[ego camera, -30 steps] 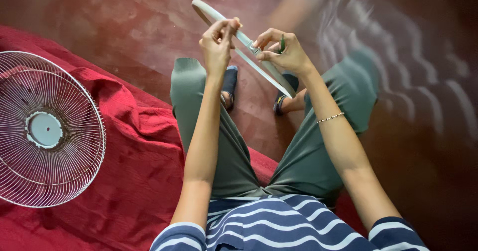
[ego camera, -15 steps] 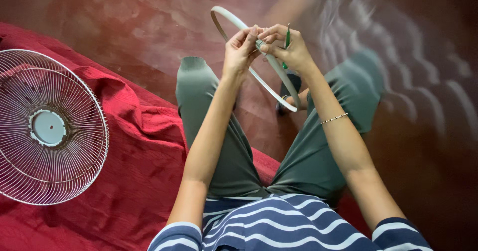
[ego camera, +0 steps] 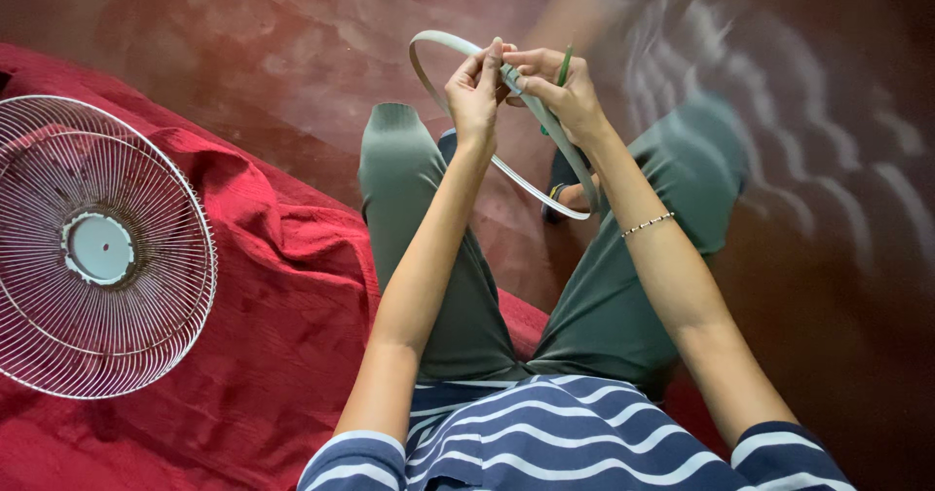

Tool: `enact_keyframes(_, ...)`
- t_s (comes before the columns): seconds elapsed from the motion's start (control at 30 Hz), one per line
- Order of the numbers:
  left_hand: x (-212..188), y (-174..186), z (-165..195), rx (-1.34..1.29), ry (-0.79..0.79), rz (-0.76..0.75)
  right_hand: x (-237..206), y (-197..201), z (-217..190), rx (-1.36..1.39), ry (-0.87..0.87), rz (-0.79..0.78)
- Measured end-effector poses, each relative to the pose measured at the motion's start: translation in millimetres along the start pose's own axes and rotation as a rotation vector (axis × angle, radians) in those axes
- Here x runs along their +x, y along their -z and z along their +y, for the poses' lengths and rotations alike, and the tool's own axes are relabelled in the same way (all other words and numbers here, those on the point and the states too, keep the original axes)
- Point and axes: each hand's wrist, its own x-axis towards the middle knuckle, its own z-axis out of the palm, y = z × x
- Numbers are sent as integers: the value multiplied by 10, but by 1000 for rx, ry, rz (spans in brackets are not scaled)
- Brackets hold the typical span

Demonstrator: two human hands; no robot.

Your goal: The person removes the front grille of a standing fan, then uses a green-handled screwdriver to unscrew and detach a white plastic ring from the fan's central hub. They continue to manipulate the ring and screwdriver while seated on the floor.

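White wire fan guard (ego camera: pixel 97 247): round, lying flat on a red cloth (ego camera: pixel 282 286) at the left, well apart from both hands. Pale grey plastic ring band (ego camera: pixel 458 48): held up over the knees at the far centre, above the red floor (ego camera: pixel 243 43). Left hand (ego camera: pixel 474 92): fingers closed on the band's upper edge. Right hand (ego camera: pixel 555 92): just beside the left, pinching the same band, with a green screwdriver (ego camera: pixel 563 67) gripped upright in its fingers. Beaded bracelet (ego camera: pixel 648 224): on the right wrist.
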Motion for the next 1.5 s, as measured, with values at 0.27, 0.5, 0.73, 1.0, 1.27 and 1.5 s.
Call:
enact_keyframes(0.27,-15,3,206,266,-50,-71,-16,-19,-76,-156,66,40)
enact_keyframes(0.5,-1,-19,123,249,-82,-33,-2,19,15,-248,41,170)
enact_keyframes(0.73,26,-63,35,178,-74,6,24,52,-4,-733,155,305)
enact_keyframes(1.0,82,-72,23,71,-82,-43,-38,35,-18,-783,86,397)
enact_keyframes(1.27,108,-43,57,155,-13,-25,-48,106,209,-736,62,375)
enact_keyframes(1.5,117,10,-5,95,4,-9,-23,93,233,-810,58,360)
